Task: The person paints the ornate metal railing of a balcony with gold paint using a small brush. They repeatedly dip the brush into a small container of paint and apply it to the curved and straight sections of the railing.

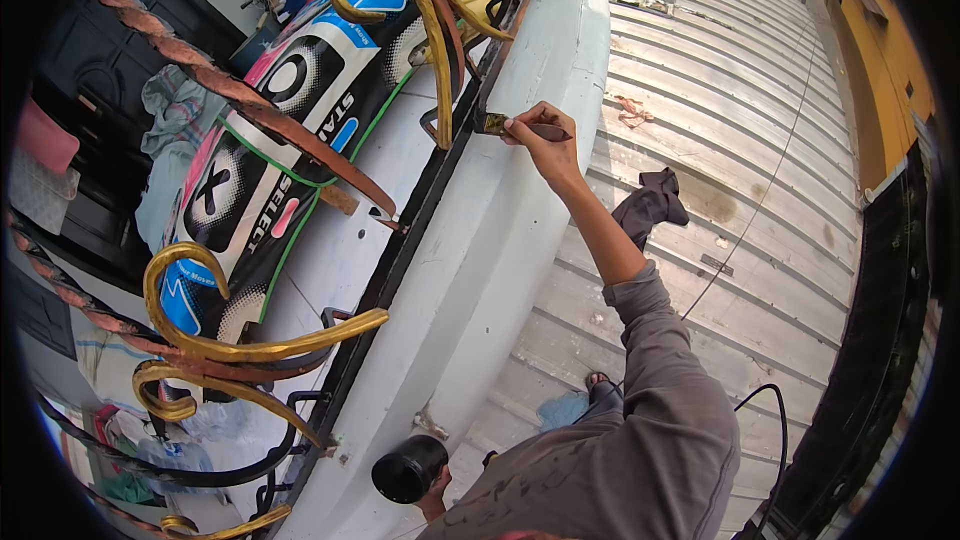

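My right hand [541,145] grips a small paintbrush [494,124] by its dark handle. The brush's bristles rest against, or very close to, the black lower rail [425,198] of a metal railing. Low in the view my left hand [436,496] is wrapped round a dark cylindrical can [409,470], held beside the pale ledge; its contents cannot be made out. Gold-painted scrolls [270,345] and reddish-brown twisted bars [225,82] make up the railing.
The railing stands on a pale concrete ledge [470,270]. To the right lies a corrugated metal roof [730,170] with a dark cloth [652,206] and a thin cable across it. Behind the railing are a printed game mat [290,155], a grey-blue cloth [180,125] and plastic bottles.
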The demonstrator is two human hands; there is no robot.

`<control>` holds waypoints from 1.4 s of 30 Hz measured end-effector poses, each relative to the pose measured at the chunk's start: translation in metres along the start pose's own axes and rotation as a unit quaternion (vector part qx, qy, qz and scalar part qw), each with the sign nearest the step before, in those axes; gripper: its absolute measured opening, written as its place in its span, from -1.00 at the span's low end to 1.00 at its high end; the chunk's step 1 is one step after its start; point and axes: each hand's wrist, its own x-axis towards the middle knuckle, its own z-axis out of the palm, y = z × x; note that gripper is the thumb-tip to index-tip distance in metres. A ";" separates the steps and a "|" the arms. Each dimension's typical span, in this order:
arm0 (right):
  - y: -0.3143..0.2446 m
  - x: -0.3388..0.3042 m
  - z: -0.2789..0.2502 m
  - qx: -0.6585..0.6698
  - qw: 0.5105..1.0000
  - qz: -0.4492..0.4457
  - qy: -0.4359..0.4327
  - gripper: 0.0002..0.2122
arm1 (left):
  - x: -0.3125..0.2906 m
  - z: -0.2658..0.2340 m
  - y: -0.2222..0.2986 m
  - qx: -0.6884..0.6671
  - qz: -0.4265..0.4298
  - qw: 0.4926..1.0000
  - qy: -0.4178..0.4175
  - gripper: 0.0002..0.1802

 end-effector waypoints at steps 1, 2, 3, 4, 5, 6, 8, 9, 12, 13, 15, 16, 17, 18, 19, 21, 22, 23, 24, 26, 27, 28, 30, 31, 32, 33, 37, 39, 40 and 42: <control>-0.001 -0.010 -0.012 0.020 0.995 0.013 -0.094 -0.87 | -0.002 0.003 0.004 -0.030 -0.032 0.998 -0.035 -0.15; -0.002 -0.009 -0.025 0.013 0.989 0.026 -0.147 -0.88 | 0.002 -0.013 -0.006 -0.025 -0.019 0.996 -0.084 -0.16; 0.008 -0.011 -0.015 0.040 0.995 0.046 -0.075 -0.88 | 0.010 -0.031 -0.013 0.017 0.011 0.998 -0.054 -0.16; 0.011 0.009 -0.025 0.064 0.997 0.040 -0.032 -0.88 | 0.006 -0.033 -0.008 0.069 0.076 0.994 -0.032 -0.17; 0.012 0.035 -0.031 0.097 0.995 0.016 0.001 -0.88 | 0.011 -0.026 -0.003 0.077 0.102 0.992 0.020 -0.18; 0.011 0.069 -0.035 0.096 0.994 -0.004 0.053 -0.87 | 0.016 -0.019 0.003 0.089 0.120 0.989 -0.015 -0.19; 0.015 0.101 -0.032 0.098 0.985 -0.045 0.137 -0.87 | 0.023 -0.018 0.012 0.072 0.097 0.992 -0.018 -0.23; 0.017 0.109 -0.026 0.088 0.978 -0.052 0.184 -0.87 | 0.027 -0.019 0.015 0.084 0.100 0.992 -0.003 -0.26; 0.023 0.075 0.001 0.065 0.980 -0.047 0.184 -0.85 | 0.038 -0.021 0.023 0.120 0.124 0.983 0.068 -0.33; 0.023 0.044 0.013 0.066 0.990 -0.035 0.117 -0.85 | 0.040 -0.019 0.027 0.063 0.090 0.993 0.048 -0.33; 0.012 -0.010 0.019 0.072 0.997 -0.028 -0.019 -0.85 | 0.037 -0.016 0.033 -0.049 0.019 0.999 0.007 -0.32; 0.004 -0.009 0.013 0.042 0.998 0.022 -0.029 -0.86 | 0.035 -0.017 0.033 -0.102 -0.016 0.995 -0.015 -0.31; 0.001 -0.010 0.006 0.051 0.996 0.015 -0.076 -0.87 | 0.028 -0.024 0.032 -0.140 -0.063 0.988 -0.032 -0.31; 0.004 0.004 0.003 0.057 0.997 0.046 -0.007 -0.86 | 0.021 -0.030 0.029 -0.112 -0.056 0.992 -0.034 -0.31; 0.005 0.033 -0.003 0.097 0.995 0.016 0.020 -0.86 | 0.018 -0.029 0.028 -0.075 -0.057 0.995 -0.027 -0.32; 0.012 0.079 -0.010 0.138 0.979 0.050 0.145 -0.88 | 0.017 -0.024 0.022 0.012 0.020 1.000 -0.018 -0.32; 0.018 0.091 -0.011 0.127 0.982 -0.013 0.139 -0.87 | 0.018 -0.024 0.018 0.067 0.095 0.993 -0.018 -0.32; 0.023 0.099 -0.010 0.105 0.980 -0.045 0.163 -0.87 | 0.018 -0.023 0.014 0.100 0.135 0.986 -0.015 -0.31; 0.026 0.102 -0.007 0.077 0.975 -0.052 0.204 -0.86 | 0.018 -0.022 0.011 0.133 0.175 0.975 -0.010 -0.30; 0.024 0.075 0.002 0.060 0.978 -0.051 0.193 -0.86 | 0.013 -0.020 0.011 0.117 0.142 0.983 -0.005 -0.30; 0.021 0.056 0.008 0.052 0.978 -0.048 0.194 -0.85 | 0.012 -0.019 0.012 0.090 0.103 0.991 -0.004 -0.31; 0.020 0.030 0.012 0.068 0.984 -0.018 0.164 -0.85 | 0.013 -0.017 0.015 0.058 0.073 0.996 -0.002 -0.31; 0.015 0.000 0.010 0.065 0.993 0.036 0.088 -0.85 | 0.017 -0.014 0.019 0.010 0.032 0.999 -0.004 -0.30; 0.011 0.000 0.007 0.028 0.994 0.097 0.052 -0.84 | 0.018 -0.012 0.023 -0.005 0.018 1.000 -0.002 -0.30; 0.009 0.005 0.002 0.052 0.995 0.067 0.060 -0.83 | 0.020 -0.012 0.025 -0.012 0.005 1.000 -0.001 -0.30; 0.008 0.019 -0.002 0.086 0.992 0.017 0.088 -0.84 | 0.022 -0.011 0.028 -0.018 -0.004 1.000 -0.004 -0.29; 0.007 0.075 0.000 0.076 0.978 -0.029 0.193 -0.88 | 0.031 -0.010 0.031 -0.034 -0.015 0.999 -0.009 -0.28; 0.005 0.058 0.014 0.060 0.978 -0.001 0.201 -0.88 | 0.032 -0.011 0.032 -0.041 -0.022 0.999 -0.014 -0.27; 0.005 0.032 0.023 0.095 0.983 -0.015 0.154 -0.88 | 0.030 -0.012 0.033 -0.043 -0.027 0.999 -0.017 -0.27; 0.001 -0.028 0.034 0.091 0.993 0.020 0.073 -0.87 | 0.028 -0.014 0.035 -0.048 -0.037 0.998 -0.019 -0.26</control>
